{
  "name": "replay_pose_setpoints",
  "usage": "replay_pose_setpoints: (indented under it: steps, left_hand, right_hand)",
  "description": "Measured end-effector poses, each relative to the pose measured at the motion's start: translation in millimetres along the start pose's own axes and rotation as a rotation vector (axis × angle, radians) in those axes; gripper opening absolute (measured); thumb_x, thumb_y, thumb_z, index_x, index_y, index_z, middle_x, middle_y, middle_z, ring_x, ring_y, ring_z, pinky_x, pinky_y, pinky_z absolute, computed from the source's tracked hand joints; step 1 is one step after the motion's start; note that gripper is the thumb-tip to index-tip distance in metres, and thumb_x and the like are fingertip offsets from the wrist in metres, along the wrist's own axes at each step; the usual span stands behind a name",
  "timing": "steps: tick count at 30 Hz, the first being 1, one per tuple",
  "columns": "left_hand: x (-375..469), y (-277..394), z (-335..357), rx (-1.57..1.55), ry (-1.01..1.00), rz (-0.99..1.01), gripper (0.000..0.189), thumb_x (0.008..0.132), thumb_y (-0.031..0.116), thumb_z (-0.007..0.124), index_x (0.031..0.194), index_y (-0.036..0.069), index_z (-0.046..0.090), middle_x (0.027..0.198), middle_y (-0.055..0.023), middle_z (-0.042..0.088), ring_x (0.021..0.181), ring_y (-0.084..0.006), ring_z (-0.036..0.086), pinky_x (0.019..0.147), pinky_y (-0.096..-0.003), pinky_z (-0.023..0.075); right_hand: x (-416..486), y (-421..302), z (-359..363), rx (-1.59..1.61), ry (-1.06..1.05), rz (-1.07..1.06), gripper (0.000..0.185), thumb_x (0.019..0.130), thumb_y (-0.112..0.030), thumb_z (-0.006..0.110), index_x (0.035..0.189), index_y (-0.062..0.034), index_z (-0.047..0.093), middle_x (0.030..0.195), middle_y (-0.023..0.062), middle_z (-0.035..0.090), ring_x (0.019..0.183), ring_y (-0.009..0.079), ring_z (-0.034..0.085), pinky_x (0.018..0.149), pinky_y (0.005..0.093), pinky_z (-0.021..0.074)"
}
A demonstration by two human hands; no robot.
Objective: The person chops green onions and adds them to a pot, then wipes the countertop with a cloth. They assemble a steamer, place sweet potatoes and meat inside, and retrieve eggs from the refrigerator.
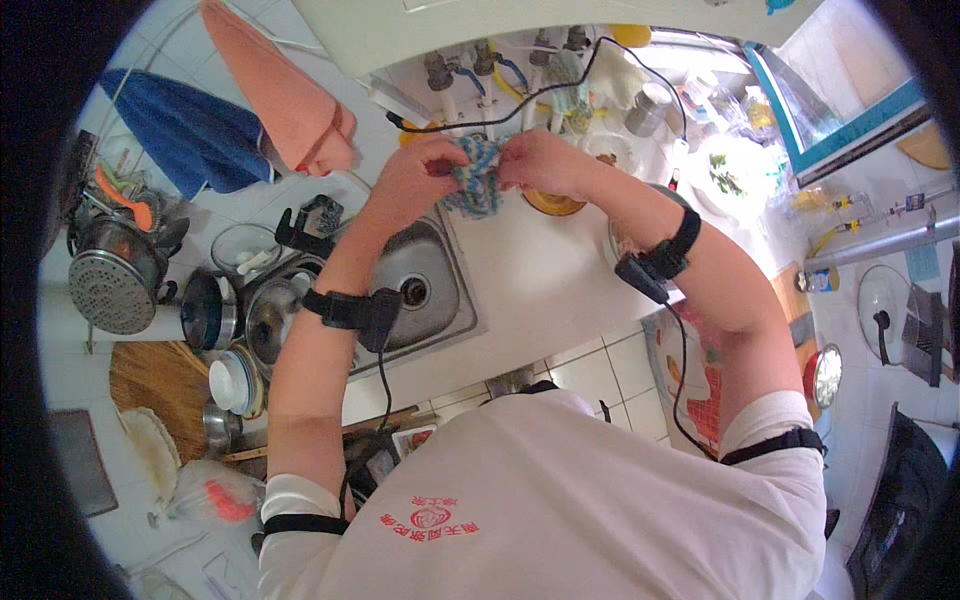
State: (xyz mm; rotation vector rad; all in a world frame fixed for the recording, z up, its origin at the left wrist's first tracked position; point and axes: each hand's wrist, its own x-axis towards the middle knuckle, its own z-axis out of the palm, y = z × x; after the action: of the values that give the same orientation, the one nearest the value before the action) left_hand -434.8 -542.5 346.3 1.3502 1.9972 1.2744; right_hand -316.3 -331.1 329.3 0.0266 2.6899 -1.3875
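Note:
My left hand [416, 176] and my right hand [541, 166] are raised over the far part of the white countertop [517, 277]. Between them hangs a blue, white and yellowish patterned cloth [477, 180], pinched at its left side by my left fingers and at its right side by my right fingers. Just left of and below the cloth lies the stainless steel sink basin [420, 289] with its drain. Partly hidden under my right hand is a round amber dish [553, 202]. Black straps with small devices sit on both forearms.
Left of the sink stand pans, a pot with a perforated steel lid [112, 292] and stacked white bowls [229, 382]. A blue towel [199, 131] and a pink towel [281, 90] hang above. Pipe valves [484, 60] and a black cable [487, 120] run behind my hands. Leafy greens [726, 176] lie at right.

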Motion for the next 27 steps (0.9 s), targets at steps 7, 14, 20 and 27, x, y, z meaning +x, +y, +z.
replay_pose_setpoints:
  steps: [7, 14, 20, 27]
  left_hand:
    - [22, 5, -11, 0.178, 0.057, -0.028, 0.03, 0.076, 0.001, 0.075, 0.106, 0.001, 0.068, 0.084, -0.0017, 0.059, 0.075, -0.0108, 0.055, 0.068, -0.0258, 0.0484]
    - [71, -28, -40, 0.115, 0.346, 0.072, 0.036, 0.083, 0.013, 0.077, 0.117, 0.005, 0.067, 0.098, -0.008, 0.068, 0.087, -0.0183, 0.062, 0.078, -0.033, 0.0513]
    - [134, -129, -30, 0.753, 0.447, 0.269, 0.036, 0.096, 0.028, 0.057, 0.127, 0.01, 0.061, 0.123, -0.0108, 0.064, 0.114, -0.0316, 0.059, 0.101, -0.0451, 0.0446]
    - [142, -141, -13, 1.255, 0.514, 0.251, 0.034, 0.087, 0.022, 0.059, 0.116, 0.007, 0.066, 0.11, -0.0143, 0.068, 0.104, -0.0384, 0.063, 0.096, -0.0527, 0.0468]
  right_hand:
    - [-4, 0, -44, -0.157, 0.411, -0.258, 0.022, 0.09, -0.017, 0.06, 0.079, 0.0018, 0.063, 0.07, 0.0075, 0.066, 0.06, 0.0164, 0.067, 0.055, 0.0272, 0.049]
    - [33, 6, -74, 0.73, 0.713, -0.079, 0.025, 0.1, -0.019, 0.053, 0.113, 0.0018, 0.058, 0.088, 0.0117, 0.067, 0.069, 0.0194, 0.071, 0.053, 0.0264, 0.048]
    - [106, 77, -65, -0.776, 0.74, -0.293, 0.043, 0.092, -0.029, 0.061, 0.13, -0.0092, 0.056, 0.135, 0.0189, 0.056, 0.103, 0.035, 0.067, 0.079, 0.0444, 0.0583]
    - [113, 63, -25, -0.843, 0.938, -0.227, 0.031, 0.089, -0.019, 0.057, 0.113, -0.0033, 0.068, 0.11, 0.0197, 0.069, 0.1, 0.0405, 0.066, 0.087, 0.0491, 0.0545]
